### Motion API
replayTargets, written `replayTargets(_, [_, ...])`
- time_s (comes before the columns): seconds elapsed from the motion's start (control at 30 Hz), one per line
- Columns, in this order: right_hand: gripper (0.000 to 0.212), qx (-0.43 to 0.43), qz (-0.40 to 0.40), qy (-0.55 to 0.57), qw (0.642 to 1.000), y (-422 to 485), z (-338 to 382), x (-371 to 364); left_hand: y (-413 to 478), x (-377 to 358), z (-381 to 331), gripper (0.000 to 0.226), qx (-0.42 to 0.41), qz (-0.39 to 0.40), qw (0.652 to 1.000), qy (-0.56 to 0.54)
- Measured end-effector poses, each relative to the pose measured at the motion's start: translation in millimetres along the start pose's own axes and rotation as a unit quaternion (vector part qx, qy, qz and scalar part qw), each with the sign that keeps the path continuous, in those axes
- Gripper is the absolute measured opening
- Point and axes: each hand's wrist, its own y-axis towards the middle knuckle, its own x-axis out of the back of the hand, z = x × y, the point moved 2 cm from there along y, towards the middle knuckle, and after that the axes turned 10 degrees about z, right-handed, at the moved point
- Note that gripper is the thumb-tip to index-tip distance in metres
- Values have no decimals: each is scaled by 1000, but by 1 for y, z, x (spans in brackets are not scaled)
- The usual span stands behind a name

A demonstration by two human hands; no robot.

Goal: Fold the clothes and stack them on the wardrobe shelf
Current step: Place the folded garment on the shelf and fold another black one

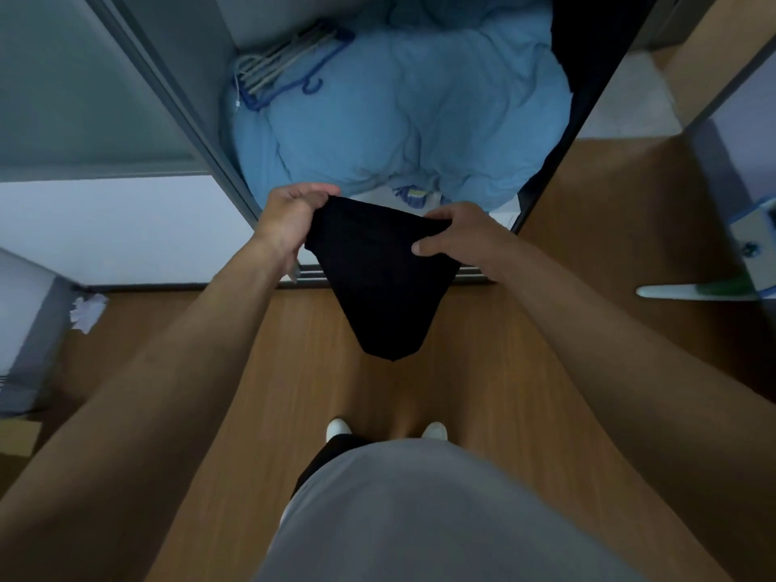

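The person stands facing the open wardrobe point(180, 56), both arms stretched forward, holding a black garment point(378, 283) up in the air. The left hand point(294, 216) grips one top corner, its fingers curled over the cloth edge. The right hand point(453, 237) pinches the other top corner, thumb on the near side and fingers tucked behind the fabric. The garment stretches between the two hands and hangs down below them, narrowing to a point above the wooden floor point(588, 245).

Just beyond both hands, inside the wardrobe, lies a big rumpled blue duvet point(420, 111). Farther past the left hand, a bundle of hangers point(285, 65) rests on the duvet's far left side. Well off to the left of the left hand, a crumpled bit of white paper point(88, 310) sits on the floor by the wall. Below the hanging cloth, nearer the person's body, two white shoe tips point(339, 426) peek out from under a grey shirt point(420, 510).
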Motion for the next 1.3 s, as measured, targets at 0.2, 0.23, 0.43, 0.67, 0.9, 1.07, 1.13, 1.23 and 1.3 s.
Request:
replayTargets(0.2, [47,-14,14,-258,966,2,14,14,-10,-6,-26,45,39,82,986,140])
replayTargets(0.23, [42,-8,12,-279,960,1,17,16,-13,-8,-28,50,45,92,980,169])
replayTargets(0.43, [33,50,-40,-336,940,-4,32,27,-21,-17,-40,62,66,123,929,343])
replayTargets(0.67, [50,153,-104,-296,937,-16,37,51,-25,-11,-54,9,-26,39,913,405])
replayTargets(0.9, [23,212,27,130,968,-34,39,70,-23,-9,-30,68,-117,90,988,-44])
replayTargets(1.07, [17,189,131,272,934,-44,44,71,-18,-48,-7,104,-36,146,989,-17])
replayTargets(1.13, [15,170,134,309,926,-48,39,72,-18,-60,-5,108,-16,146,989,-10])
replayTargets(1.23, [19,148,119,373,908,-53,33,75,-24,-74,3,121,20,198,980,-32])
replayTargets(1.3, [22,150,114,399,898,-55,31,76,-31,-83,8,127,7,257,966,-32])
